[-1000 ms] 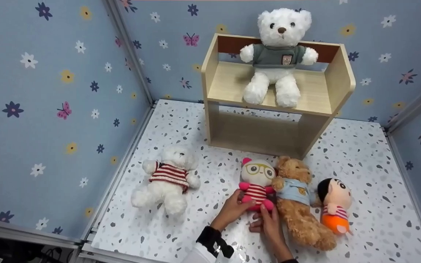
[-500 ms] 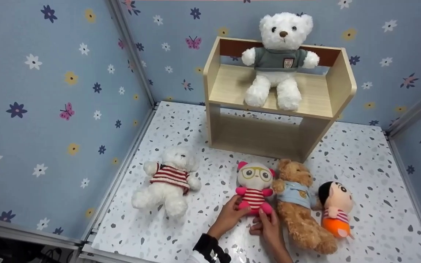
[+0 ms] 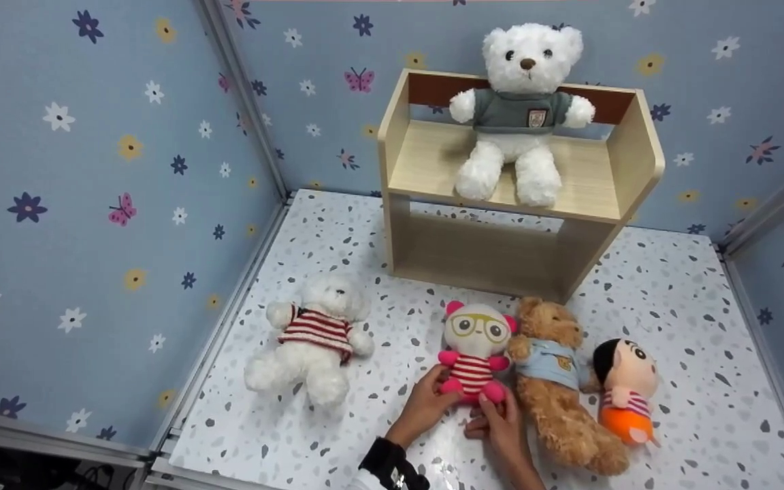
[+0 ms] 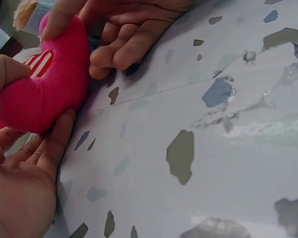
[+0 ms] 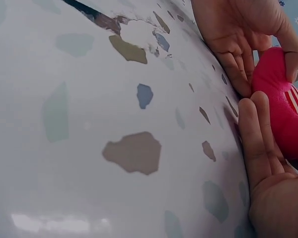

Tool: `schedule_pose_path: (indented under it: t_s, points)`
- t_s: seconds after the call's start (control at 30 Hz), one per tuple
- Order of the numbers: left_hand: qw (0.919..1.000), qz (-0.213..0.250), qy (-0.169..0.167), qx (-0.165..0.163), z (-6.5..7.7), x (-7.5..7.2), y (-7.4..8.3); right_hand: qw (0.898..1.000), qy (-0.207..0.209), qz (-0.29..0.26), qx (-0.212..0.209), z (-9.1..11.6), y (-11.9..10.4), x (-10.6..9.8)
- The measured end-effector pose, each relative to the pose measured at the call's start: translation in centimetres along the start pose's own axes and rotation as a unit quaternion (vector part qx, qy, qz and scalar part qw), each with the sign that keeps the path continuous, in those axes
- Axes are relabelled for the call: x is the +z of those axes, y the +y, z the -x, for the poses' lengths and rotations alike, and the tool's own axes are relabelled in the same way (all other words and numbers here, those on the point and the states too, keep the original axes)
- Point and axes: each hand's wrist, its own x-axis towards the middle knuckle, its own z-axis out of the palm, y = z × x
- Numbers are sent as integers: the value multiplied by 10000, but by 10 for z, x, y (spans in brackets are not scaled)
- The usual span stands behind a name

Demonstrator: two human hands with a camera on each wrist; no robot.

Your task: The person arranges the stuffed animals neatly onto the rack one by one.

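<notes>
A plush toy (image 3: 474,371) with pink ears, yellow glasses and a red-striped body stands or leans on the speckled table between both hands. My left hand (image 3: 425,403) grips its lower left side, thumb on the pink leg and fingers beneath, as the left wrist view shows. On the other side my right hand (image 3: 502,423) pinches the other leg, its thumb on top. The right wrist view shows the right hand's fingers (image 5: 256,134) against the pink plush (image 5: 278,109). A brown teddy bear (image 3: 555,395) in a light blue top lies close at the right.
A wooden shelf (image 3: 504,167) stands behind, with a white bear (image 3: 528,112) in a grey-green top on its upper board. A white bear (image 3: 314,337) in a striped sweater lies left. A black-haired doll (image 3: 630,391) with orange bottoms lies right. Patterned walls (image 3: 126,224) enclose the table.
The glasses-wearing plush toy has shifted a little toward me and turned more upright, its second ear now showing. Both hands keep hold of it. The head view has tilted slightly.
</notes>
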Motion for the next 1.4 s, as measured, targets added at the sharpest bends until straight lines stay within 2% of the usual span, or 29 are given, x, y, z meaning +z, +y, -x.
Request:
schedule_pose_path:
  t_s: [0.13, 0.33, 0.73, 1.13, 1.4]
  points:
    - [10000, -28, 3, 71, 0, -1, 1, 9999, -96, 41, -116, 1, -1, -2]
    - [9996, 221, -127, -110, 2, -2, 2, 9993, -262, -130, -233, 2, -1, -4]
    - [9994, 298, -147, -97, 1, -3, 1, 9998, -191, 98, -50, 3, -1, -5]
    - [9996, 255, -92, 54, 1, -4, 1, 9975, -542, -202, -410, 3, 4, -10]
    - [9989, 409, -192, -133, 2, -2, 3, 9959, -786, -87, -430, 3, 4, -13]
